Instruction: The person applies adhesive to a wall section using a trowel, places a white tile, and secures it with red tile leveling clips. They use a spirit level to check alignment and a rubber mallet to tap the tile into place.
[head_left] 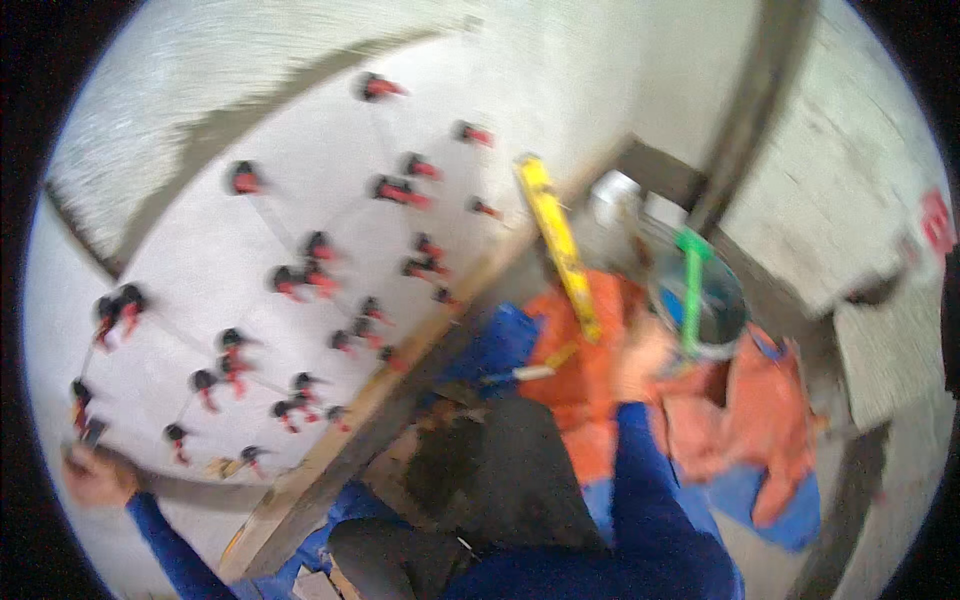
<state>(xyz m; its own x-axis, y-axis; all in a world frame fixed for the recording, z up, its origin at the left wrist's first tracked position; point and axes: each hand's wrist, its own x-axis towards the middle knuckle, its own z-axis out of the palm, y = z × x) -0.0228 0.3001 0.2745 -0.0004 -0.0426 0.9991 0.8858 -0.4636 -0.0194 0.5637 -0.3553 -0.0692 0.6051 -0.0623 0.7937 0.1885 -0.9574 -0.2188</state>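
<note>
At the lower left, my left hand (98,476) is beside the edge of the white wall tiles (320,150). Its fingers look curled by a small dark piece (93,432), which is too blurred to name. Black-and-red tile levelling knobs (243,178) stick out along the joints between the tiles. My right hand (642,355) reaches forward over orange cloth or sacking, close to a bucket (735,335); motion smears its fingers. A green bar-shaped tool or handle (693,290) stands across the bucket's mouth.
A yellow spirit level (558,245) leans right of the tiles. Along their lower edge runs a wooden batten (375,410). Orange material (780,430) and blue sheeting (765,500) lie around the bucket. A white-and-yellow stick-like tool (532,373) rests near my knees.
</note>
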